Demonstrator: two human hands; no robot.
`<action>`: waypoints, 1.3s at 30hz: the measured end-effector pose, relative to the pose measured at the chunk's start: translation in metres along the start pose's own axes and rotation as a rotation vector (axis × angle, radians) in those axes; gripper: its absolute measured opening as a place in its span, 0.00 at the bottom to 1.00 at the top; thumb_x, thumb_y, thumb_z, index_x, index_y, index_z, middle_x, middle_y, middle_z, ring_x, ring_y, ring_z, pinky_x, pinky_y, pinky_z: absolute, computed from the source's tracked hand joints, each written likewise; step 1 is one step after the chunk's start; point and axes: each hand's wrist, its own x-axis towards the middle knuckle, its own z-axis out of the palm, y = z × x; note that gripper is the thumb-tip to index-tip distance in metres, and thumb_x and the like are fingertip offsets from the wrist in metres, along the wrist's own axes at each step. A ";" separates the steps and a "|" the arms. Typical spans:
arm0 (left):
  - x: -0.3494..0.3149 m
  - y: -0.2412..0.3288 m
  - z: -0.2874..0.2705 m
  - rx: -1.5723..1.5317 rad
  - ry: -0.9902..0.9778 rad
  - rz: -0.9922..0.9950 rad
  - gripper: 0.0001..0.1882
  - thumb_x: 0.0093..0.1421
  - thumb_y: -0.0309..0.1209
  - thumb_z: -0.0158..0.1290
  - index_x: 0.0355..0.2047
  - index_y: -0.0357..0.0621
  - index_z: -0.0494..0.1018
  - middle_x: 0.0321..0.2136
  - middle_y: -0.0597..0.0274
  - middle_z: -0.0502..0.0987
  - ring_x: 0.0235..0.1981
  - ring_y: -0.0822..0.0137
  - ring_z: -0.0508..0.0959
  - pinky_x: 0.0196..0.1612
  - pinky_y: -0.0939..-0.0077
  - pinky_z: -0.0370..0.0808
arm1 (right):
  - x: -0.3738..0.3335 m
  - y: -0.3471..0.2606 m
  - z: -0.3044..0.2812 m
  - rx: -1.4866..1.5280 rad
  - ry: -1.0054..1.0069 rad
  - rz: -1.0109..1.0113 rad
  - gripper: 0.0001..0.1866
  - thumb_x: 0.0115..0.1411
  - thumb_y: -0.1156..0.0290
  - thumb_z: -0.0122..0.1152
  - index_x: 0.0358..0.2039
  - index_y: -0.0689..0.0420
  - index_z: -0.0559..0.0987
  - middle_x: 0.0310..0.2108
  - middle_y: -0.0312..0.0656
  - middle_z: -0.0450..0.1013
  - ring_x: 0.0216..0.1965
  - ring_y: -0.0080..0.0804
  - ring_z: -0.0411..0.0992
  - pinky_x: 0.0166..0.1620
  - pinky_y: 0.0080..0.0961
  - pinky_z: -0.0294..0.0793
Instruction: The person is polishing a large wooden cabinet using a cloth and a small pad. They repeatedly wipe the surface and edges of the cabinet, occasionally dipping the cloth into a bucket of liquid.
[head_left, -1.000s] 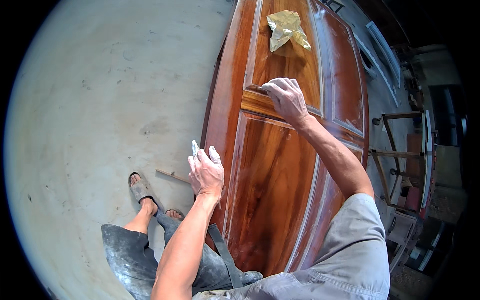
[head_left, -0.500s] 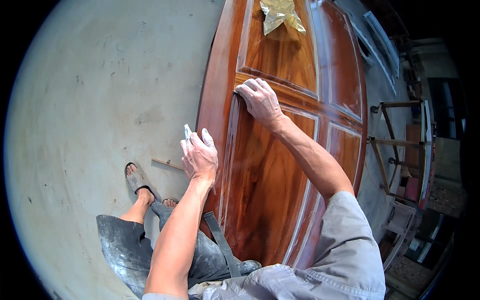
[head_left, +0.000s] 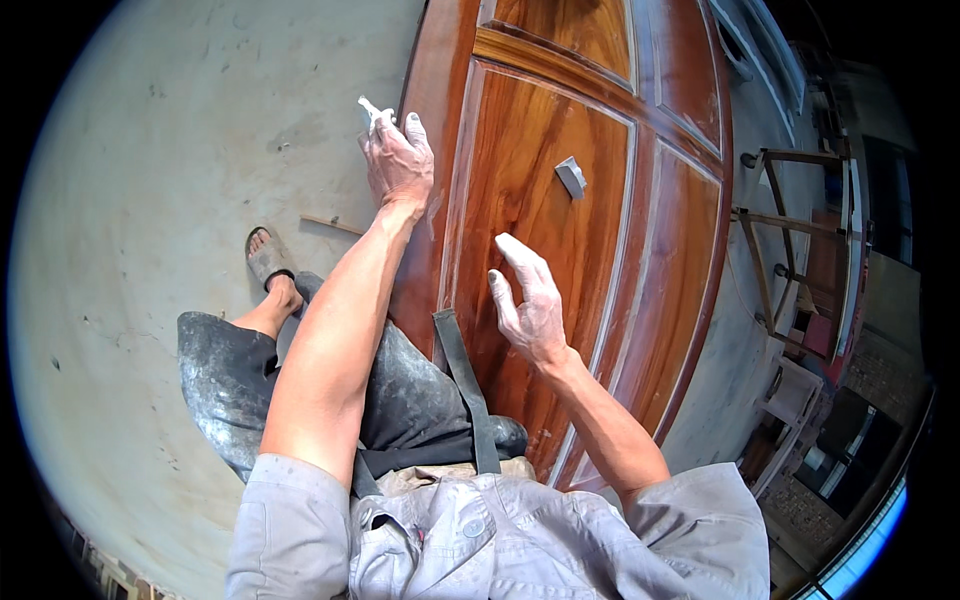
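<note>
A smooth pale grey floor (head_left: 180, 200) fills the left side, bearing a foot in a worn grey open-toed sandal (head_left: 265, 258) and a thin light-brown wooden stick (head_left: 330, 225). The left hand (head_left: 397, 160), whitened with powder, is raised at the left edge of a large reddish-brown wooden door (head_left: 440, 90); whether it touches that edge I cannot tell. Its fingers are curled, gripping a small whitish piece (head_left: 370, 106) that sticks out beyond them; the kind is unclear.

The door lies flat in front of the person and to the right, its far end out of view. Its left border is dull red-brown with a whitish haze. Next comes a long amber-brown panel (head_left: 530, 150), glossy, streaked with dark grain and edged by grooved mouldings (head_left: 627, 210) caught with white dust. Over this panel the right hand (head_left: 528, 308), powdered at the fingers, is open and grasps nothing visible, thumb spread apart. Ahead of it, below the panel's upper right corner, is a small folded grey piece (head_left: 571, 178), apart from the fingers. Toward the door's right edge, a narrower panel (head_left: 680, 260) looks cloudier. Beyond that edge stands a brown wooden frame rack (head_left: 805, 157).
</note>
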 end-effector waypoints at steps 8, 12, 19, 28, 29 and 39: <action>-0.075 0.008 -0.119 -0.568 -0.295 0.032 0.16 0.67 0.18 0.45 0.52 0.36 0.76 0.42 0.49 0.84 0.42 0.55 0.85 0.50 0.63 0.81 | -0.152 -0.005 -0.010 0.059 -0.709 0.182 0.12 0.67 0.72 0.61 0.47 0.62 0.84 0.39 0.54 0.83 0.39 0.55 0.82 0.44 0.39 0.83; -0.149 0.016 -0.182 -0.777 -0.839 -0.128 0.24 0.64 0.13 0.42 0.59 0.35 0.70 0.41 0.58 0.83 0.46 0.71 0.82 0.54 0.74 0.79 | -0.132 -0.024 -0.027 0.458 -0.355 0.667 0.16 0.74 0.62 0.60 0.52 0.60 0.83 0.36 0.43 0.84 0.37 0.27 0.82 0.39 0.26 0.82; -0.206 0.020 -0.221 -1.011 -0.927 -0.439 0.29 0.64 0.17 0.42 0.67 0.35 0.58 0.41 0.53 0.83 0.46 0.67 0.81 0.56 0.71 0.78 | -0.094 -0.039 -0.019 0.690 -0.260 0.522 0.13 0.73 0.68 0.62 0.49 0.65 0.84 0.37 0.36 0.83 0.40 0.17 0.76 0.43 0.21 0.77; -0.211 0.016 -0.209 -1.329 -1.047 -0.872 0.25 0.75 0.37 0.46 0.64 0.29 0.68 0.58 0.44 0.79 0.60 0.55 0.78 0.66 0.58 0.72 | -0.127 -0.032 -0.011 0.592 -0.064 0.314 0.10 0.71 0.74 0.60 0.49 0.63 0.83 0.38 0.48 0.85 0.40 0.26 0.81 0.45 0.28 0.79; -0.211 0.020 -0.208 -1.303 -1.060 -0.863 0.25 0.76 0.37 0.46 0.64 0.29 0.68 0.59 0.44 0.79 0.60 0.55 0.78 0.65 0.58 0.72 | -0.130 -0.032 -0.014 0.558 -0.073 0.305 0.11 0.71 0.73 0.60 0.49 0.63 0.82 0.39 0.49 0.85 0.40 0.29 0.82 0.45 0.29 0.80; -0.220 0.037 -0.202 -0.491 -1.199 0.023 0.56 0.58 0.38 0.71 0.75 0.27 0.48 0.74 0.40 0.58 0.77 0.50 0.57 0.76 0.59 0.56 | -0.108 0.020 0.008 1.060 -0.342 0.792 0.15 0.73 0.58 0.58 0.35 0.55 0.82 0.23 0.31 0.73 0.21 0.18 0.64 0.23 0.23 0.60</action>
